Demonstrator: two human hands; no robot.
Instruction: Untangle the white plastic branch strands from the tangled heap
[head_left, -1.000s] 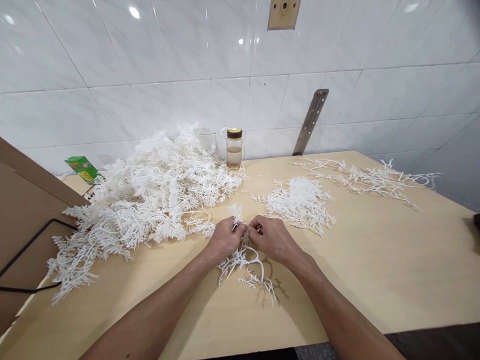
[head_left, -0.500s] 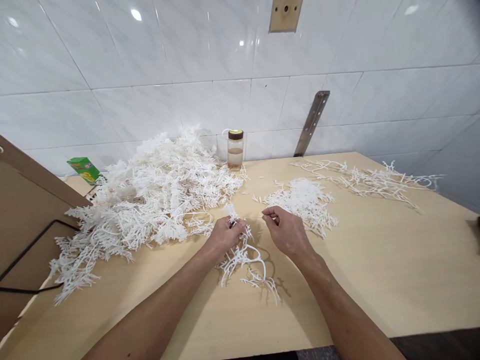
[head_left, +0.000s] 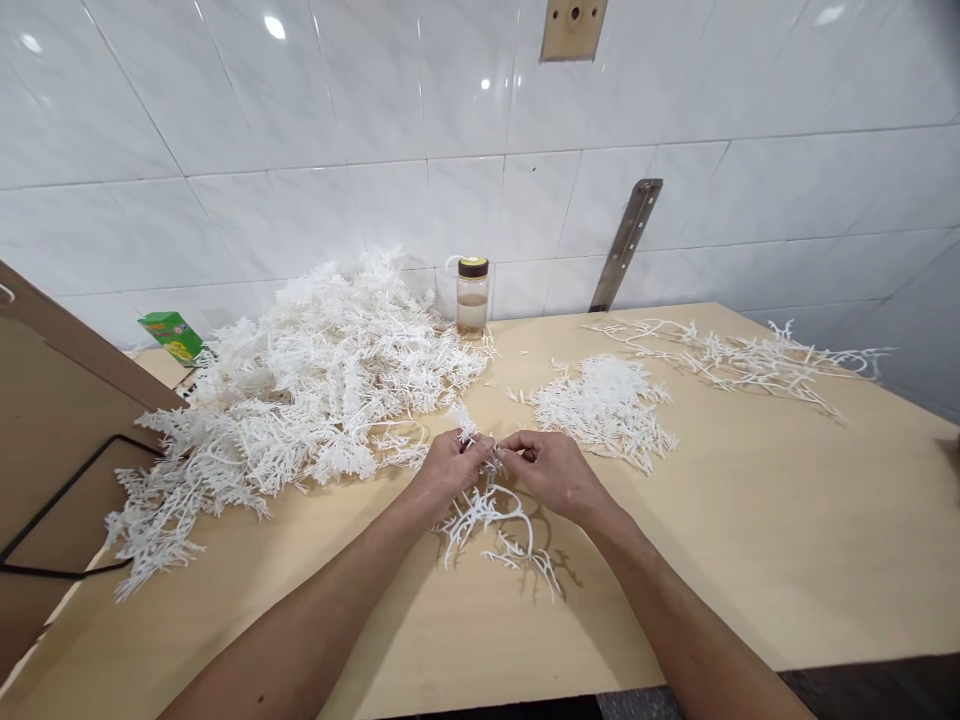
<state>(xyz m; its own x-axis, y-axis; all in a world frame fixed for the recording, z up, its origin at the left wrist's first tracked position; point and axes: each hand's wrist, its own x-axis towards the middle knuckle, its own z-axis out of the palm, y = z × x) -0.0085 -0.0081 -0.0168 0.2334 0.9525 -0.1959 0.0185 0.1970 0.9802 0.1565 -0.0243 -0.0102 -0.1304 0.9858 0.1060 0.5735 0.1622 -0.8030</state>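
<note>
A white branching plastic sprig (head_left: pixel 491 505) is pinched in my left hand (head_left: pixel 451 468), its thin bent stems hanging below over the table. My right hand (head_left: pixel 551 472) is closed with thumb and index fingertips together at the sprig, almost touching my left fingertips; a bit of the sprig seems to be between them. To the left rises a big heap of frilly white sprigs (head_left: pixel 322 370). Just behind my right hand lies a smaller pile of short white pieces (head_left: pixel 607 405). Bare white stems (head_left: pixel 750 360) are spread at the back right.
A lidded bottle (head_left: pixel 472 300) of liquid stands by the tiled wall. A green box (head_left: pixel 174 337) is behind the heap. At the left edge stands a brown board (head_left: pixel 67 400) with a black wire frame. A metal bracket (head_left: pixel 626 245) leans at the wall.
My right hand has moved left and slightly down, from beside the small pile to the sprig at my left fingertips. My left hand has stayed in nearly the same place, holding the sprig.
</note>
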